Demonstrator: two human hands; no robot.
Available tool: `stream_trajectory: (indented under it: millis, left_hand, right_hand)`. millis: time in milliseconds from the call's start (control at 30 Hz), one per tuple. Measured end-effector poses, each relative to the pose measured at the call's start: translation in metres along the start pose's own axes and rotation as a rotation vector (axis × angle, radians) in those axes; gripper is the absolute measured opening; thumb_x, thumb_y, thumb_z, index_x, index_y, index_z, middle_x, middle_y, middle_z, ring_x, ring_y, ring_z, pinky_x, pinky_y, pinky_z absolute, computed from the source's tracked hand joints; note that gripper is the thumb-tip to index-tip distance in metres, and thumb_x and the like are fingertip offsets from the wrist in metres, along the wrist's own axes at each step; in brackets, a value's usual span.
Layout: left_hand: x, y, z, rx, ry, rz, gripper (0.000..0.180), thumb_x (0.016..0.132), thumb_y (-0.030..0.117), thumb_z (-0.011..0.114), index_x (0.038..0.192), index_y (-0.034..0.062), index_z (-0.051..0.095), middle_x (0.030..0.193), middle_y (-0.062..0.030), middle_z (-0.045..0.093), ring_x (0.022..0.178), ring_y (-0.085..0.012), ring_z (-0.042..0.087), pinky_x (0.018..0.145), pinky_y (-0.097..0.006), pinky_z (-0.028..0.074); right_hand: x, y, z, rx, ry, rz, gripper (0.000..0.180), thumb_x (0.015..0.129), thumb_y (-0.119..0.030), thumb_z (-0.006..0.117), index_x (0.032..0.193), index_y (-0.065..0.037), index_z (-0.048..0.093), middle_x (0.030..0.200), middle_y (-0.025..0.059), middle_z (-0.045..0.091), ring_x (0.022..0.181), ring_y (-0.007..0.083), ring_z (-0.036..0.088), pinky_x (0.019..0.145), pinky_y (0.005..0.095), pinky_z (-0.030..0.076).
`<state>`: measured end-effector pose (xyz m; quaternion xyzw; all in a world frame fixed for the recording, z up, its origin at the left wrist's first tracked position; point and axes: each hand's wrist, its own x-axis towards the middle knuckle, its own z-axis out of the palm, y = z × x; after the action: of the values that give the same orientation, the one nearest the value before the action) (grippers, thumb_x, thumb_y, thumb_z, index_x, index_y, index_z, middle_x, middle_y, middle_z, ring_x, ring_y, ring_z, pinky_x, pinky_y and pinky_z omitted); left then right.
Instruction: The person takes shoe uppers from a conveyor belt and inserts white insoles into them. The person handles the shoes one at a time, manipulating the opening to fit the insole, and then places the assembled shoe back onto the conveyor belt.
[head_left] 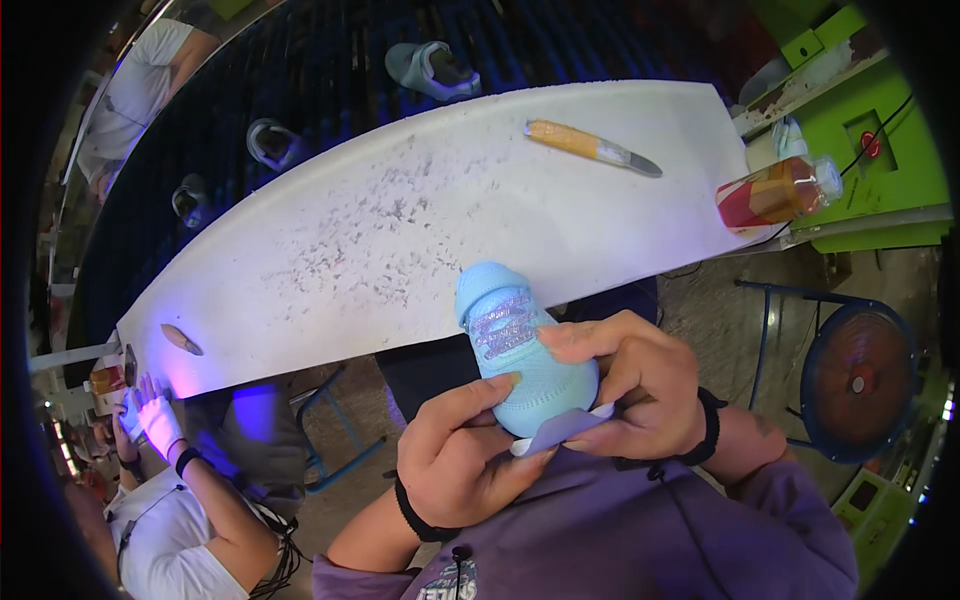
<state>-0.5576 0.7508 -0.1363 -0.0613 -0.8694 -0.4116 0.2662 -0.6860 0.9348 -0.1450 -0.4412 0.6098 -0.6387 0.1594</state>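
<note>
In front of my chest, both hands hold a small light-blue shoe (545, 375) with glittery lilac laces, its rounded toe towards me. A thin pale-lavender piece (562, 430) curves along the toe edge; I cannot tell whether it is attached. My left hand (460, 450) is closed at the toe's left side, thumb on the blue fabric and fingers underneath. On the other side, my right hand (640, 385) grips the shoe with its thumb near the laces, and its lower fingers meet the lavender piece. The shoe's underside is hidden.
A white tabletop (600, 220), strewn with dark crumbs, bears a wooden-handled knife (590, 148) and a bottle (775, 192). Beyond it, shoes (432, 70) rest on a dark slatted conveyor (330, 70). A round fan (858, 383) stands right; a co-worker (190, 530) is left.
</note>
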Motion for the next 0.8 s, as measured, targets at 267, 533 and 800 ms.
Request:
stream_trajectory:
  millis: [267, 533, 800]
  left_hand:
    - [0.026, -0.011, 0.012, 0.013, 0.031, 0.095, 0.036, 0.064, 0.016, 0.089, 0.074, 0.007, 0.055, 0.111, -0.0175, 0.065, 0.069, -0.0205, 0.065, 0.055, -0.029, 0.053]
    - [0.029, -0.023, 0.056, -0.012, 0.07, -0.048, 0.038, 0.059, 0.013, 0.087, 0.079, 0.009, 0.055, 0.082, -0.0089, 0.055, 0.069, -0.0279, 0.054, 0.058, -0.039, 0.044]
    - [0.038, -0.052, 0.062, 0.084, -0.001, 0.06, 0.043, 0.053, 0.019, 0.088, 0.075, 0.0106, 0.052, 0.075, -0.0065, 0.051, 0.064, -0.0282, 0.048, 0.059, -0.038, 0.037]
  right_hand:
    - [0.021, -0.028, -0.035, -0.064, -0.103, 0.371, 0.055, 0.082, -0.025, 0.082, 0.124, 0.002, 0.059, 0.127, 0.0196, 0.063, 0.127, 0.0317, 0.057, 0.108, 0.045, 0.044]
    - [0.028, 0.005, -0.035, 0.182, 0.023, 0.287, 0.034, 0.101, -0.021, 0.045, 0.102, 0.005, 0.068, 0.109, 0.0188, 0.069, 0.118, 0.0335, 0.06, 0.109, 0.0474, 0.041]
    - [0.034, 0.008, -0.05, 0.226, -0.012, 0.363, 0.021, 0.084, -0.007, 0.059, 0.099, 0.005, 0.068, 0.11, 0.0178, 0.07, 0.115, 0.0282, 0.062, 0.106, 0.0414, 0.044]
